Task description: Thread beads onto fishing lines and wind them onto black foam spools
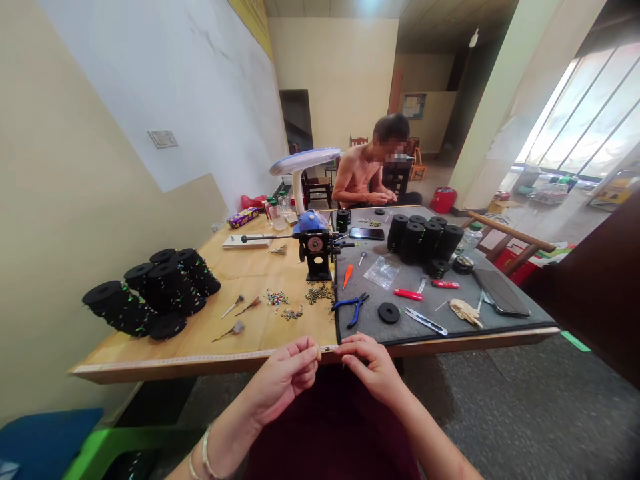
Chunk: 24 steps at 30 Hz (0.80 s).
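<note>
My left hand [295, 367] is closed in a pinch at the table's front edge; what its fingertips hold is too small to name. Facing it, my right hand [369, 365] has its thumb and fingers drawn together, on something I cannot make out. A tiny metallic piece [327, 349] shows between the fingertips of both hands. Just beyond lie blue-handled pliers [355, 309], a flat black foam spool [389, 312] and thread snips [426, 321]. Small heaps of coloured beads [277, 298] and brass-coloured metal bits [319, 293] lie ahead of my left hand.
Black foam spools [173, 287] stack at the left, more [414, 239] at the back right. A black hand-cranked device [317, 255] stands mid-table before a lamp [299, 187]. A red lighter [407, 294] and phone [501, 293] lie right. Another person [365, 173] sits across.
</note>
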### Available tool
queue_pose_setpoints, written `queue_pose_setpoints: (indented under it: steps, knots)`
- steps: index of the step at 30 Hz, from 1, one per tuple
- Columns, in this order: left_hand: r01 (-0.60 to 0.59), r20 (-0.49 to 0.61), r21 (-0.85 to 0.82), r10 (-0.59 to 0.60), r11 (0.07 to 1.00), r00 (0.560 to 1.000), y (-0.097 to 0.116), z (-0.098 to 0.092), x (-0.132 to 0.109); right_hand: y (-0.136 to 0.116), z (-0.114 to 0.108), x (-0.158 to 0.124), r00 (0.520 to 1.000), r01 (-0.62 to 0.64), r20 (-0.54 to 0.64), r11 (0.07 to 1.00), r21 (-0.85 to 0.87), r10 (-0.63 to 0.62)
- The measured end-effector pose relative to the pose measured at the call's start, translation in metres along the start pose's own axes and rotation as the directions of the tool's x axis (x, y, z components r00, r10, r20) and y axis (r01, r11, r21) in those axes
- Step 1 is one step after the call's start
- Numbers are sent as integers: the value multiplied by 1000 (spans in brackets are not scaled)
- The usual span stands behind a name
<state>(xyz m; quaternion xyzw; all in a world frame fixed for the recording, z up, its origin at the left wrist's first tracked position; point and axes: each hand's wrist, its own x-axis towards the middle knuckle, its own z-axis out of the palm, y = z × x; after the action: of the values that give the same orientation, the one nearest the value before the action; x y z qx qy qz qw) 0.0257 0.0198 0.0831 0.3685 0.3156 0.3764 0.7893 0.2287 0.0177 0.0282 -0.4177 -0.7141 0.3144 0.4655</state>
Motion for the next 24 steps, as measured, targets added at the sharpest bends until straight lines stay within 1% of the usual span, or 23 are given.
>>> queue_pose_setpoints:
  steps: [6,11,16,24]
  knots:
    - [16,22,4,-16,1000,1000,-3,-1,1,-20,7,13,997,73,5,997,34,-73]
    - [20,10,8,-20,1000,1000,-1,0,0,-25,12,17,996,93,1,995,21,-93]
    - [6,-7,-25,-6,1000,1000,-2,-3,1,-19,10,12,997,76,7,997,19,-76]
    - [-6,-11,-37,6,999,1000,0,-2,1,2,7,-1,999,37,-16,999,6,-37]
